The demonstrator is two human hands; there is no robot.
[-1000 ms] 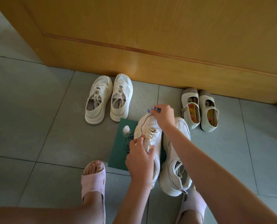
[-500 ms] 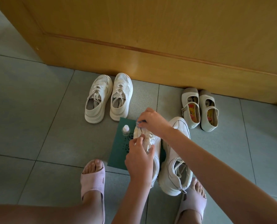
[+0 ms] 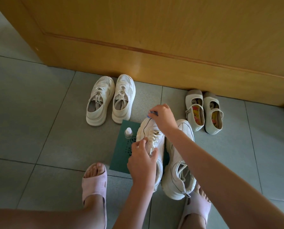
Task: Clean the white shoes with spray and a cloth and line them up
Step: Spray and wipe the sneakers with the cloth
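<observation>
Both hands (image 3: 142, 161) (image 3: 163, 115), right with cloth (image 3: 152, 113), hold one sneaker (image 3: 150, 129).

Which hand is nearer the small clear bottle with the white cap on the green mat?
Left. The left hand grips the white lace-up sneaker just right of the bottle, toward the person; the right hand pinches something blue at that sneaker's toe, farther off.

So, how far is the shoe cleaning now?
Looks done: a laced pair and a strap pair stand side by side against the door; whether they are clean I cannot tell. In hand: the left hand grips the chunky sneaker at its laces while the right hand pinches a blue cloth at its toe. Left: its partner sneaker beside it, then lining up this pair.
</observation>
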